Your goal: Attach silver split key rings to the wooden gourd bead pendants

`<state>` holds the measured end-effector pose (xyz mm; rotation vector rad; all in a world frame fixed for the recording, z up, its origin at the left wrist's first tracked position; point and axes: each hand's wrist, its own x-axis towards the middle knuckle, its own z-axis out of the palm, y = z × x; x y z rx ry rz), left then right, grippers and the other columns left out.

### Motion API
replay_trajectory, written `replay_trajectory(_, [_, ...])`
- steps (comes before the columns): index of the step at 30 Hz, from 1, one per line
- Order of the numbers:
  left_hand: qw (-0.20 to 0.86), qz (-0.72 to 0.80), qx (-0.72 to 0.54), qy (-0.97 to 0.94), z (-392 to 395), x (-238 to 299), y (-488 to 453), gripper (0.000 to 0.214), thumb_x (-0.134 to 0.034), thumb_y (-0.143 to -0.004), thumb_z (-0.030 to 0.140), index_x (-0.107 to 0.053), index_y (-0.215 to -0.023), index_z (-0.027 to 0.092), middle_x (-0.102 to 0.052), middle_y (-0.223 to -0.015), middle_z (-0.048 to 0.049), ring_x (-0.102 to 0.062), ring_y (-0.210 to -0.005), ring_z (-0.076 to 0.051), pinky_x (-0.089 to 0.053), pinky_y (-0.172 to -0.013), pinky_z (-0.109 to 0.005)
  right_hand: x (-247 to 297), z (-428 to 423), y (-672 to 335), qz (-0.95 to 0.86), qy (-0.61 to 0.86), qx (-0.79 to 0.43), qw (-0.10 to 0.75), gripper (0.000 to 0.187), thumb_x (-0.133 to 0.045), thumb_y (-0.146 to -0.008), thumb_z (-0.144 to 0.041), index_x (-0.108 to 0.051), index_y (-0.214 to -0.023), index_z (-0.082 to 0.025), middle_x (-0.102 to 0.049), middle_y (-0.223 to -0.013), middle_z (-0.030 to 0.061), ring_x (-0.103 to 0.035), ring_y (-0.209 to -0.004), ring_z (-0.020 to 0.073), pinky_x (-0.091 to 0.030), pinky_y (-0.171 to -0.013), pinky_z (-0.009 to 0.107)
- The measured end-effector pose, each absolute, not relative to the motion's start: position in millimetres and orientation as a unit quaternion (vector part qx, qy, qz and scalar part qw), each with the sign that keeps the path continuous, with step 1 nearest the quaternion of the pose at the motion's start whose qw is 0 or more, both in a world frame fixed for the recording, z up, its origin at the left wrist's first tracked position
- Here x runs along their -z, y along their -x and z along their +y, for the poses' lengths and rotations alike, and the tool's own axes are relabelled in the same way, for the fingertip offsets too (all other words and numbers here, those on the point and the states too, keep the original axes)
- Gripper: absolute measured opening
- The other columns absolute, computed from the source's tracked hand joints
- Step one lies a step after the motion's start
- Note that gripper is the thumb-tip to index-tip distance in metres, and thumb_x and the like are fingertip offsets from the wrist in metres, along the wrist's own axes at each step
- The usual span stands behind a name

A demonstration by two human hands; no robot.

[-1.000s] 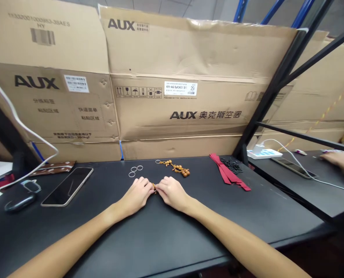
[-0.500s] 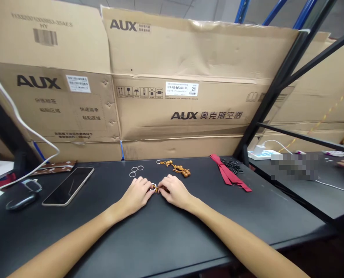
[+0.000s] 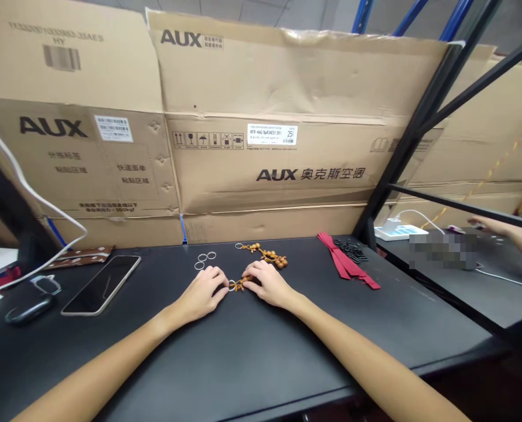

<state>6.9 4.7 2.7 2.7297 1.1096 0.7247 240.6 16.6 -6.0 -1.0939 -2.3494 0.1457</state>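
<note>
Between my two hands, a beaded keychain with brown wooden beads (image 3: 240, 286) lies low over the black table, its silver key ring (image 3: 231, 285) on the left side. My left hand (image 3: 204, 291) has its thumb and fingertips closed at the left edge of that ring. With curled fingers, my right hand (image 3: 268, 283) grips the beads, partly hiding them. Just behind my right hand lie more beaded keychains (image 3: 280, 261), one with a visible key ring (image 3: 239, 246). Three loose silver rings (image 3: 203, 257) rest behind my left hand.
A phone (image 3: 101, 285), a black mouse-shaped object (image 3: 30, 309) and a brown patterned packet (image 3: 82, 256) are at left. Red ribbons (image 3: 346, 262) and black cords (image 3: 351, 251) lie at right. Cardboard (image 3: 269, 176) walls the back. Past the frame post, another person's hand (image 3: 484, 223) shows.
My right hand has shifted slightly right, showing more of the beads and ring between my hands. The other person's hand has come further into view at right.
</note>
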Motion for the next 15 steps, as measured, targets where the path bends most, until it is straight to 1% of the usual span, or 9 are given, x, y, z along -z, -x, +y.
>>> replay_trajectory(3, [0.073, 0.367, -0.251, -0.893, 6.3, -1.4, -7.0, 0.015, -0.052, -0.09, 0.027, -0.058, -0.078, 0.019, -0.059, -0.091, -0.0038, -0.054, -0.086, -0.019, -0.044, -0.082, -0.036, 6.9, 16.8, -240.5, -0.865, 0.417, -0.054, 0.273, 0.017, -0.062, -0.088, -0.028, -0.062, -0.103, -0.02, -0.063, -0.104, 0.0072, -0.056, -0.095, 0.0205, -0.043, -0.088, 0.036])
replay_trajectory(5, [0.099, 0.367, -0.268, -0.885, 8.2, -0.9, -6.7, 0.017, -0.055, -0.088, 0.028, -0.057, -0.075, 0.019, -0.059, -0.09, -0.0034, -0.055, -0.086, -0.018, -0.045, -0.082, -0.034, 7.6, 17.1, -240.6, -0.866, 0.417, -0.058, 0.272, 0.017, -0.062, -0.088, -0.028, -0.062, -0.102, -0.019, -0.063, -0.105, 0.0079, -0.056, -0.096, 0.0207, -0.044, -0.089, 0.037])
replay_trajectory(7, [0.125, 0.375, -0.291, -0.871, 10.1, -1.3, -5.8, 0.016, -0.055, -0.089, 0.028, -0.058, -0.077, 0.019, -0.059, -0.09, -0.0029, -0.057, -0.084, -0.017, -0.046, -0.081, -0.032, 8.3, 17.5, -240.7, -0.869, 0.41, -0.066, 0.269, 0.015, -0.061, -0.088, -0.027, -0.063, -0.1, -0.018, -0.062, -0.106, 0.0081, -0.056, -0.097, 0.0204, -0.044, -0.089, 0.037])
replay_trajectory(9, [0.14, 0.383, -0.304, -0.861, 11.6, -2.3, -4.8, 0.013, -0.053, -0.09, 0.027, -0.061, -0.084, 0.019, -0.06, -0.091, -0.0029, -0.058, -0.083, -0.016, -0.047, -0.079, -0.031, 8.8, 17.7, -241.0, -0.871, 0.404, -0.073, 0.271, 0.014, -0.06, -0.089, -0.026, -0.063, -0.1, -0.018, -0.062, -0.107, 0.008, -0.056, -0.099, 0.0203, -0.044, -0.091, 0.037])
replay_trajectory(11, [0.146, 0.378, -0.296, -0.865, 12.6, -3.6, -4.2, 0.012, -0.052, -0.089, 0.025, -0.063, -0.09, 0.02, -0.061, -0.093, -0.0035, -0.058, -0.085, -0.017, -0.048, -0.081, -0.031, 8.9, 17.3, -241.1, -0.871, 0.399, -0.079, 0.275, 0.014, -0.06, -0.089, -0.025, -0.063, -0.1, -0.019, -0.062, -0.108, 0.0078, -0.056, -0.1, 0.0203, -0.044, -0.092, 0.037])
replay_trajectory(13, [0.15, 0.37, -0.279, -0.873, 13.4, -5.0, -4.0, 0.012, -0.053, -0.088, 0.024, -0.065, -0.087, 0.02, -0.061, -0.094, -0.0039, -0.058, -0.087, -0.017, -0.047, -0.083, -0.031, 8.4, 16.4, -240.8, -0.871, 0.396, -0.084, 0.279, 0.015, -0.061, -0.088, -0.026, -0.063, -0.101, -0.019, -0.062, -0.108, 0.0073, -0.056, -0.1, 0.0202, -0.044, -0.092, 0.037])
replay_trajectory(15, [0.157, 0.372, -0.267, -0.875, 14.4, -6.5, -3.9, 0.013, -0.054, -0.086, 0.023, -0.065, -0.08, 0.019, -0.061, -0.092, -0.0037, -0.059, -0.087, -0.017, -0.047, -0.083, -0.031, 7.8, 15.1, -239.9, -0.873, 0.389, -0.091, 0.28, 0.021, -0.062, -0.087, -0.027, -0.061, -0.107, -0.02, -0.062, -0.11, 0.0072, -0.056, -0.102, 0.0205, -0.044, -0.094, 0.037])
